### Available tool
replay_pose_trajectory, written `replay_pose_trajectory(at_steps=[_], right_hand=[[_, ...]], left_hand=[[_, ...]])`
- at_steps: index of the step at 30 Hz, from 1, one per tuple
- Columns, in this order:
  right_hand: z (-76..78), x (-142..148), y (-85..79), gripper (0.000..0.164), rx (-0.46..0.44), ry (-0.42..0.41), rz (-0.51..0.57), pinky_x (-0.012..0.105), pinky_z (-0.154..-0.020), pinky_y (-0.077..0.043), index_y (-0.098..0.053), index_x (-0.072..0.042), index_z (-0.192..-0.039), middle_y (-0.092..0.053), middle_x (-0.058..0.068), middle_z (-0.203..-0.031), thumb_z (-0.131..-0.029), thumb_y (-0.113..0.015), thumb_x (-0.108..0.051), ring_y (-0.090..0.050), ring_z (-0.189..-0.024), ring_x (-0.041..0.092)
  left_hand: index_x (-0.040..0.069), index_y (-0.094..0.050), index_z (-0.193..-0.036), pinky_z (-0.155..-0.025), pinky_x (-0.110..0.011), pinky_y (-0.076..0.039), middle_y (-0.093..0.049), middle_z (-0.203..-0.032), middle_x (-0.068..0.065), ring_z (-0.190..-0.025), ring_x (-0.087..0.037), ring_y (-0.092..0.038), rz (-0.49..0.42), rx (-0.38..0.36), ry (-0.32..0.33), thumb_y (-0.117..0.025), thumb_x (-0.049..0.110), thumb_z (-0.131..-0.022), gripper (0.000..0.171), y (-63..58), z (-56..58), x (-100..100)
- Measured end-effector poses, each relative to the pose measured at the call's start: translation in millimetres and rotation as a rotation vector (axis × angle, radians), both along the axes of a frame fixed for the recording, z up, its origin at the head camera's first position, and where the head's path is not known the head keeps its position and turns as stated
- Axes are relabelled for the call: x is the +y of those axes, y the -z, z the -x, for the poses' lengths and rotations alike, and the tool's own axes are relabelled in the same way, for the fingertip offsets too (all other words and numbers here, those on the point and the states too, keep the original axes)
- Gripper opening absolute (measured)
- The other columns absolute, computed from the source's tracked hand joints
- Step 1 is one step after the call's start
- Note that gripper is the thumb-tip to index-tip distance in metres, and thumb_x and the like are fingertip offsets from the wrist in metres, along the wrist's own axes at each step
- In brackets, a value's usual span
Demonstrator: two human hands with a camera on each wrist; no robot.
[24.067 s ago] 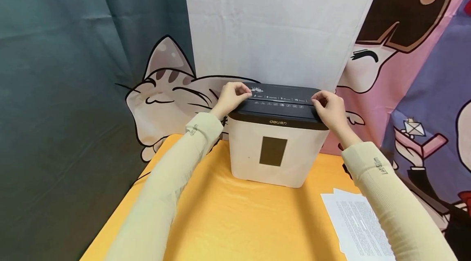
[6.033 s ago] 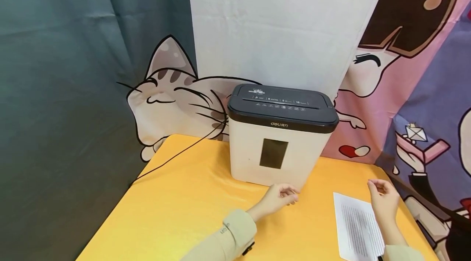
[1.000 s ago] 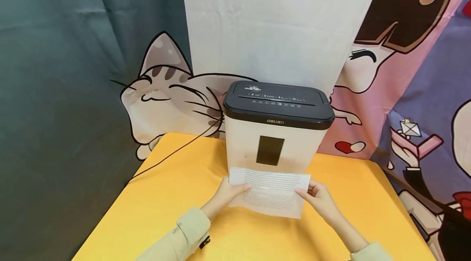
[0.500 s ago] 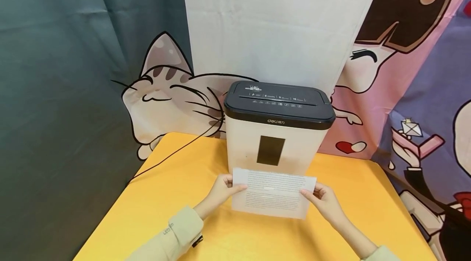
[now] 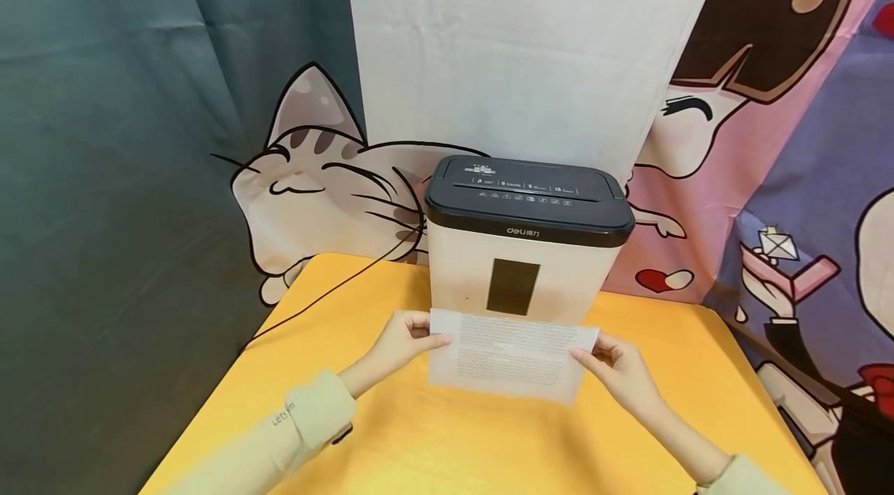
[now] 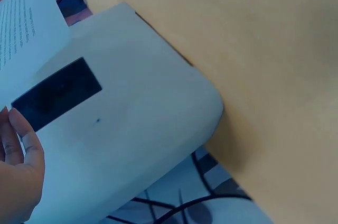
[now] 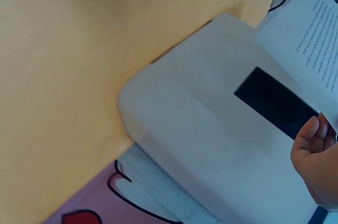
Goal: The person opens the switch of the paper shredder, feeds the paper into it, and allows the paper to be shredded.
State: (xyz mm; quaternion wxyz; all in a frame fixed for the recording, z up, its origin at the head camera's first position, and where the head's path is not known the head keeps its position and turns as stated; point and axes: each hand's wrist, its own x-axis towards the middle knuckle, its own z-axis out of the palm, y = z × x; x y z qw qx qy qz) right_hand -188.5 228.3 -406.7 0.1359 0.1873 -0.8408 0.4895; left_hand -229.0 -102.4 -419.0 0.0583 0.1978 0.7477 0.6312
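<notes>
A printed sheet of paper is stretched sideways between both hands, in front of the lower part of a paper shredder. My left hand pinches its left edge, thumb on the printed face. At the opposite edge my right hand pinches it the same way. The shredder has a white body and a black top with a narrow feed slot. In the left wrist view, the left hand shows beside the shredder's dark window; the right wrist view has the right hand at the paper.
A yellow cloth covers the table. From the shredder's left side a black cord runs to the table's left edge. Behind stand a white curtain, a dark green curtain and cartoon-printed fabric.
Six seconds ago the paper lay on the table at the right; now both hands hold it up. Over the last second the left hand has shifted left and slightly up, and the sheet is drawn wider.
</notes>
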Motion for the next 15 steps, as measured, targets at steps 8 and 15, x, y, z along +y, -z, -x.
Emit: replay_pose_trajectory(at_steps=[8,15], right_hand=[[4.8,-0.2,-28.8,0.011,0.032,-0.010,-0.131,0.015,-0.062,-0.049,-0.070,0.003,-0.092,-0.072,0.008,-0.078,-0.081,-0.069,0.002,-0.059,-0.071,-0.005],[12.1,1.5,-48.3,0.011,0.116,0.004,-0.256,0.017,-0.056,-0.043,-0.071,0.000,-0.087,-0.071,0.005,-0.075,-0.077,-0.072,0.001,-0.053,-0.068,-0.005]], left_hand=[[-0.013,-0.066,-0.087,-0.066,-0.021,-0.054,-0.069,-0.088,-0.026,-0.068,-0.004,-0.064,0.114,0.073,0.089,-0.071,0.000,-0.080,0.016,-35.4,12.2,-9.7],[-0.006,-0.069,-0.091,-0.063,-0.020,-0.050,-0.071,-0.084,-0.018,-0.066,-0.004,-0.061,0.234,0.178,0.164,-0.073,0.004,-0.080,0.015,-62.3,38.0,-14.6]])
